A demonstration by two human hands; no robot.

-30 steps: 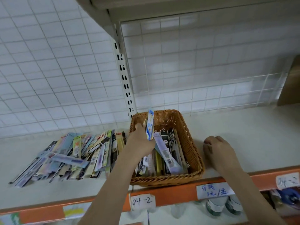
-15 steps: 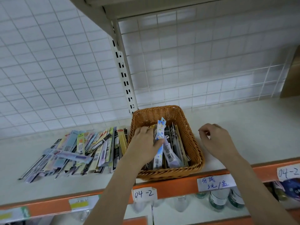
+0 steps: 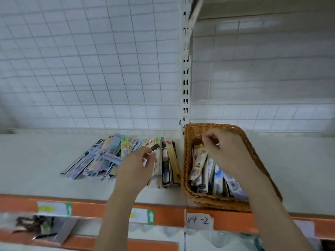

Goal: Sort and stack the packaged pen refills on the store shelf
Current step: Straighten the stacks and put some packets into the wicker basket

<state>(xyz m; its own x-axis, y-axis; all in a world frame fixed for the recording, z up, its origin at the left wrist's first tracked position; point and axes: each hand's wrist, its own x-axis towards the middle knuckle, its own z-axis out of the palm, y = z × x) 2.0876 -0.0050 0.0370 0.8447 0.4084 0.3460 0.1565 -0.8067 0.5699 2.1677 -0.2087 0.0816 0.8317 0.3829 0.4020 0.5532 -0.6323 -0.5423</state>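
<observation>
A fan of packaged pen refills [image 3: 116, 156] lay flat on the pale shelf [image 3: 36, 165], long narrow packets in blue, pink, yellow and black, overlapping one another and splayed out toward the back wall. One bluish packet lay crosswise on top of the fan. The packets at the right end, black and yellow, lay straighter, just beside a brown wicker basket [image 3: 261, 160]. More refill packets [image 3: 206, 171] stood tilted inside the basket, leaning against its left wall, packed side by side. The view was blurred, so no print could be read.
</observation>
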